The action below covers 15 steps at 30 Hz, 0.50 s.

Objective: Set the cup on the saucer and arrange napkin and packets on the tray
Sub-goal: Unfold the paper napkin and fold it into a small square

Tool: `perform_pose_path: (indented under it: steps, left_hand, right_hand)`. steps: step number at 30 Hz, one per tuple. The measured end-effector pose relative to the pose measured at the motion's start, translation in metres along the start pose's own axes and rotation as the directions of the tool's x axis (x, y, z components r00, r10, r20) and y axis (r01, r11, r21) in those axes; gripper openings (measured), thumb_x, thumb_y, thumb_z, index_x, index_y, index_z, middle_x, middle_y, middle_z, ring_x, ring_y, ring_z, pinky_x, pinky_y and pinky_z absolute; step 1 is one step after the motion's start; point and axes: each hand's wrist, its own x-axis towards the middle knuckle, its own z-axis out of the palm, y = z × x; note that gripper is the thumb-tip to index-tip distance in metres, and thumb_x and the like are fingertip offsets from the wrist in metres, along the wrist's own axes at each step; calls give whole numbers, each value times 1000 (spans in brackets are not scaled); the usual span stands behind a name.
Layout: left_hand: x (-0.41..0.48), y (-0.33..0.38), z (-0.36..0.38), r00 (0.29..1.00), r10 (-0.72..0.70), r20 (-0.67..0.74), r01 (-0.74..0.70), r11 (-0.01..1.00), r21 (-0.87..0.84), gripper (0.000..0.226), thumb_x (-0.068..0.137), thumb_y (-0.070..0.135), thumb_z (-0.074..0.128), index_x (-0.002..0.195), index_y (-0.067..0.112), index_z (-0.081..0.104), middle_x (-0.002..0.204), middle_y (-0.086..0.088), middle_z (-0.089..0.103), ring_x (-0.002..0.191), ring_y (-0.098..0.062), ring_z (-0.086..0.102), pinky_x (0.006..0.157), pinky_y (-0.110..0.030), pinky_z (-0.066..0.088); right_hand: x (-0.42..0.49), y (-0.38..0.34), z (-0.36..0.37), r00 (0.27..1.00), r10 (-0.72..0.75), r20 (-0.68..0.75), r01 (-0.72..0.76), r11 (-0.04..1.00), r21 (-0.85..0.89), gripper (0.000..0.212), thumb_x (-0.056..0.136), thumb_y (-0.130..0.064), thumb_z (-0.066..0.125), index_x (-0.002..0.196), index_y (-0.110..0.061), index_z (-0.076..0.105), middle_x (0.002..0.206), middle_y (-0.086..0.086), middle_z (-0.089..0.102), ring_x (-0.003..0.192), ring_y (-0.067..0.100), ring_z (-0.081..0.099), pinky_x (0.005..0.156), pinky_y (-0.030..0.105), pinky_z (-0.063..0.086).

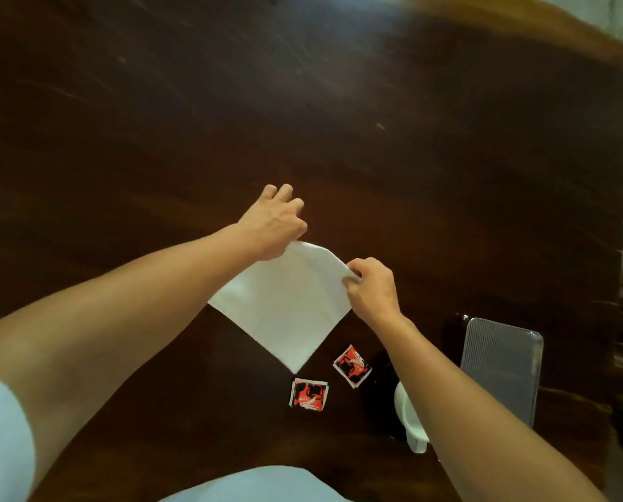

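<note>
A white napkin (pixel 284 302) lies as a diamond on the dark wooden table (pixel 302 121). My left hand (pixel 272 226) pinches its far corner, and my right hand (pixel 371 288) pinches its right corner, the edge between them lifted and curled. Two red, black and white packets lie flat near the napkin's near tip: one (pixel 308 393) just below it, the other (pixel 351 364) to its right. A white cup (pixel 409 425) shows partly under my right forearm. The silver textured tray (pixel 502 367) lies to the right of it. No saucer is visible.
The table's right edge runs down the frame near the tray, with dim floor clutter beyond it. My light blue clothing fills the bottom edge and lower left corner.
</note>
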Motion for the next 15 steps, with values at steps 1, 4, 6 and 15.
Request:
perform_pose_path:
  steps: [1, 4, 6, 15]
  left_hand:
    - [-4, -7, -4, 1000, -17, -7, 17, 999, -27, 24, 88, 12, 61, 106, 25, 69, 107, -2, 57, 112, -30, 44, 90, -42, 39]
    - [-20, -23, -14, 992, -66, -107, 50, 988, -144, 17, 89, 14, 63, 104, 22, 66, 105, 0, 66, 102, -26, 51, 79, -36, 40]
    - [-32, -28, -20, 972, -104, -211, 62, 979, -196, 19, 87, 16, 67, 106, 20, 66, 103, -3, 66, 95, -27, 53, 75, -36, 42]
    - [-92, 0, 1, 954, -137, -268, 94, 981, -167, 28, 75, 4, 70, 101, 14, 73, 90, -8, 62, 81, -29, 53, 64, -41, 51]
  right_hand:
    - [1, -2, -8, 999, -25, -32, 25, 1000, -2, 17, 95, -14, 56, 98, -17, 73, 97, 1, 59, 89, 18, 58, 77, 37, 54]
    - [2, -8, -31, 983, -107, -147, 110, 994, 10, 17, 97, -15, 59, 104, -15, 75, 97, -2, 58, 88, 13, 58, 74, 31, 54]
    - [-3, -12, -42, 963, -164, -215, 168, 986, 1, 16, 95, -15, 64, 106, -14, 75, 96, -4, 57, 88, 11, 56, 73, 28, 53]
    - [-51, 2, -26, 871, -425, -246, 368, 897, -246, 23, 85, -4, 74, 107, -8, 76, 99, 11, 64, 91, 26, 57, 69, 38, 55]
